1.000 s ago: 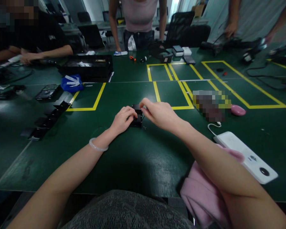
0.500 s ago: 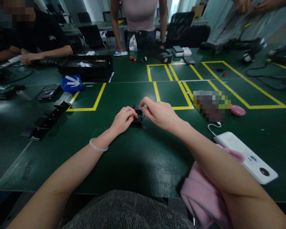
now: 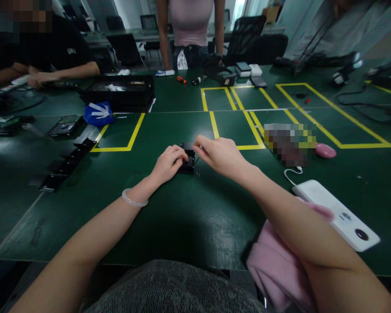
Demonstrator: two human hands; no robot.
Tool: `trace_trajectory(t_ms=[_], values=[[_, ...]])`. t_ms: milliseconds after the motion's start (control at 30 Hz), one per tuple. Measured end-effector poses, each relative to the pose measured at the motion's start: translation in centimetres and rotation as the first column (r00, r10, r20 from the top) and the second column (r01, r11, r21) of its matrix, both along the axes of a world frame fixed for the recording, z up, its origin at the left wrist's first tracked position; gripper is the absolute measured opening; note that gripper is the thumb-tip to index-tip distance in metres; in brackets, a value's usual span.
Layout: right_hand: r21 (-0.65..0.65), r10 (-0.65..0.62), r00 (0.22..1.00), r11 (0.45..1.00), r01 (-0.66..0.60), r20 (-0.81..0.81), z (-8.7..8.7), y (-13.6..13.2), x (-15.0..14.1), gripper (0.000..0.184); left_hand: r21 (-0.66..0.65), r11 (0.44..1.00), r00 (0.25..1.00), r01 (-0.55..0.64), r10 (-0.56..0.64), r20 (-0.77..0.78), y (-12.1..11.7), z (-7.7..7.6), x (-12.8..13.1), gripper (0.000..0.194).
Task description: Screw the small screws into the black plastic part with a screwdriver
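Fingers of the bare left hand (image 3: 169, 164) are curving over a small, black, box-shaped part (image 3: 188, 168), which is sitting on the dark green tabletop (image 3: 195, 230) between the 2 hands; whether they are gripping or merely steadying it, I cannot tell. At the part's right edge, the bare right hand (image 3: 220, 154) is bringing thumb and forefinger close together, but what they are pinching, if anything, is staying unclear. Tiny silvery bits (image 3: 198, 174) are lying just right of the part.
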State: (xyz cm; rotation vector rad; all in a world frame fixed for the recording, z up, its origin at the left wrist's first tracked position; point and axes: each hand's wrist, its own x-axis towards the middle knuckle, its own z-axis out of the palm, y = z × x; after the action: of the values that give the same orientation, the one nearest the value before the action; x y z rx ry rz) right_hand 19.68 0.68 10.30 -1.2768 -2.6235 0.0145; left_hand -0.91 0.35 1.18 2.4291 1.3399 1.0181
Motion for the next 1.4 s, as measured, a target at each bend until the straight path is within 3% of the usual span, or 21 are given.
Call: trace_trajectory(t_ms=[1400], values=[[-0.027,0.031,0.999,0.999,-0.031,-0.016,-0.16,0.14,0.01,0.032,-0.009,1.0,1.0,-0.006,0.006,-0.02,-0.03,0.07,-0.05,0.022]])
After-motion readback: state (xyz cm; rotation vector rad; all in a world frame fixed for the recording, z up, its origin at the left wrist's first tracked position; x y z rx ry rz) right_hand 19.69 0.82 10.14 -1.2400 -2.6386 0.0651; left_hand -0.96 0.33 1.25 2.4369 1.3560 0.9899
